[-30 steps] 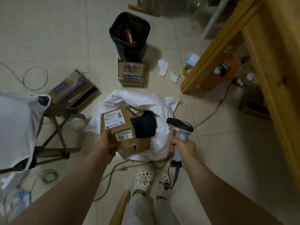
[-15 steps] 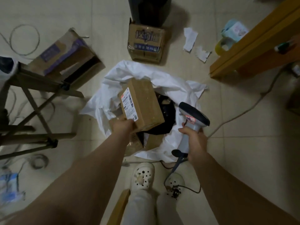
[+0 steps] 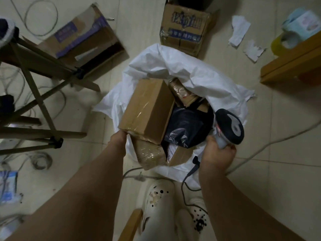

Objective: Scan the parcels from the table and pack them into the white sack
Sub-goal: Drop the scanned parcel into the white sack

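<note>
The white sack (image 3: 191, 70) lies open on the floor in front of my feet. A brown taped cardboard parcel (image 3: 147, 110) rests in its mouth, on top of other brown parcels (image 3: 151, 153) and a black plastic parcel (image 3: 187, 127). My left hand (image 3: 118, 140) holds the near left corner of that top parcel. My right hand (image 3: 217, 152) grips the handle of a barcode scanner (image 3: 229, 126) over the sack's right edge, its cable trailing down past my shoes.
Folding table legs (image 3: 40, 101) stand to the left, with an open carton (image 3: 83, 40) behind them. A printed carton (image 3: 185, 26) sits beyond the sack. A wooden shelf edge (image 3: 291, 65), paper scraps (image 3: 239, 32) and loose cables (image 3: 278, 141) lie on the floor to the right.
My left hand has lowered the brown parcel into the sack and turned it so its label no longer shows. The scanner has stayed beside the sack, and my view has tipped downward.
</note>
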Demonstrator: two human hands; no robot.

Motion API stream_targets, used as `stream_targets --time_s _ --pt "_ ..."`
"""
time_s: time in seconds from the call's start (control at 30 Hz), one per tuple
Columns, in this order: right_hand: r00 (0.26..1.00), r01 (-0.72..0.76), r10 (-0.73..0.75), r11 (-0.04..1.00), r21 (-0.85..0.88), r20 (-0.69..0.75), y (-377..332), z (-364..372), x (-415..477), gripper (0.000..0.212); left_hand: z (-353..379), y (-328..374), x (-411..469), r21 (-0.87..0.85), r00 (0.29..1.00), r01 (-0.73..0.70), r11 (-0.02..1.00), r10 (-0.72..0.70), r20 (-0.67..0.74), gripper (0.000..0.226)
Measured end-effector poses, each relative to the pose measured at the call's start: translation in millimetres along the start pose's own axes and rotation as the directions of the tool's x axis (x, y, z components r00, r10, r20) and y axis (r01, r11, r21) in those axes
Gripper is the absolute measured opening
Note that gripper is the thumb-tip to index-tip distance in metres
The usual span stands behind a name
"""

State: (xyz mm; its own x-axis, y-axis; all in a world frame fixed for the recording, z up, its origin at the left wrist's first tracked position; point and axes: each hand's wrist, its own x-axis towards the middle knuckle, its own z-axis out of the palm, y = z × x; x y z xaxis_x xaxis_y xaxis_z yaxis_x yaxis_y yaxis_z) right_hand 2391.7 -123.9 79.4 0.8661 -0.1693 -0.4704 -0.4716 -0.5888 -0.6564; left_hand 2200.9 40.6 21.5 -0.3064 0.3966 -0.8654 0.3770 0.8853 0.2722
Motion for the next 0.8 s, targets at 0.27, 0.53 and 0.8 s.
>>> stream_targets --time_s 0.27,0.53,0.8 --pt "0.999 0.042 -0.042 0.999 -0.023 0.025 5.2 -2.5 11.1 0.051 -1.3 -5.4 17.2 -0.068 0.995 -0.09 0.994 0.087 -0.047 0.038" --pt "0.977 0.193 -0.17 0.964 -0.185 0.131 -62.6 -73.3 -9.4 0.032 -36.9 33.5 -93.3 -0.098 0.958 -0.265 0.959 0.251 -0.14 0.051" --pt "0.937 0.327 -0.328 0.945 0.026 0.117 -210.3 -146.4 -42.2 0.05 -70.4 135.6 -262.7 -0.045 0.824 -0.562 0.826 0.555 -0.118 0.033"
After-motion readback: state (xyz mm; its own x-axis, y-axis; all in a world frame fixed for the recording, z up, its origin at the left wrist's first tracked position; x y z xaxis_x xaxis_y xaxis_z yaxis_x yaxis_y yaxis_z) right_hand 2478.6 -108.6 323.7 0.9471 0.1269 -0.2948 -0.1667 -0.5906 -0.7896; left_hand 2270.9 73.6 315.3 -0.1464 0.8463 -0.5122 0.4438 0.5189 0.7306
